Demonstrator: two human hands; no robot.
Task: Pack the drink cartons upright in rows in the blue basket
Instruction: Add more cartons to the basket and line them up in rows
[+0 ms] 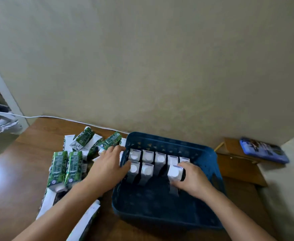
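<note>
Setting a carton [175, 173] down in the near row, the right hand [193, 179] had its fingers curled round the carton's right side and its thumb low against the near face, inside the blue basket [162, 207]. The left hand [106, 166] lay across the basket's left wall with fingers loosely bent; whether they pressed the end carton [133, 168] of the near row or only rested on the rim could not be told.

To do this step well, I judged, the held carton should go down straight, then slide left to close the gap beside the two cartons already standing in that row, while the left hand steadied the basket.

Five cartons stood upright in the far row [159, 156], their pale tops showing round seals. More green cartons [65, 168] lay and stood in a loose heap on the wooden table [21, 171], left of the basket.
</note>
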